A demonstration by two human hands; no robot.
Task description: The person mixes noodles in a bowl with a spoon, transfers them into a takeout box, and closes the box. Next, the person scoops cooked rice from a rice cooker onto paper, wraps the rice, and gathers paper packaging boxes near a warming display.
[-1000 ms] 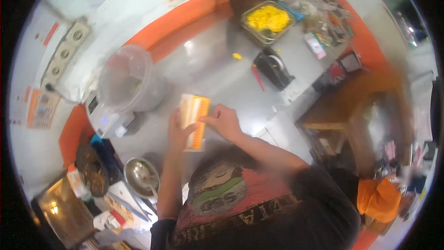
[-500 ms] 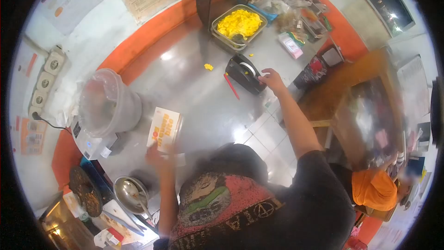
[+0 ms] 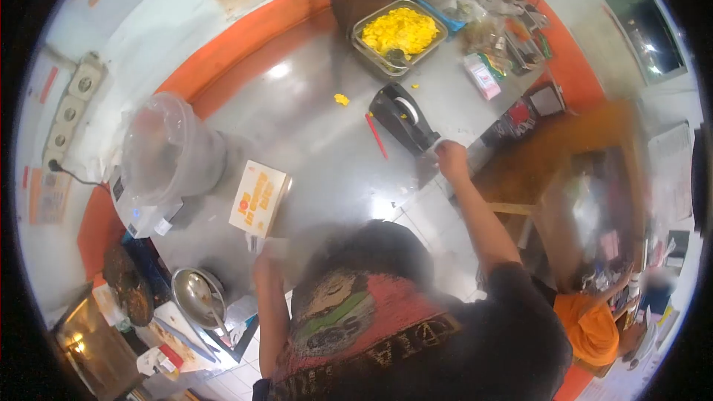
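Note:
My right hand is closed in a pinch at the near end of a black tape dispenser, with a pale bit of tape at the fingertips. A white tape roll sits in the dispenser. Just below a white box with orange and yellow lettering, my left hand has its fingers drawn together. Pale slips show beside those fingers, but I cannot make out what they hold. A red stick-like item lies left of the dispenser.
A metal tray of yellow food stands at the back. Left are a clear plastic bucket and a metal bowl with a ladle. Plastic bags fill the back right. A person in an orange shirt is at the right.
My right hand has moved slightly away from the dispenser's end, toward me. My left hand has drawn back from the box's lower edge. The whole view has shifted a little.

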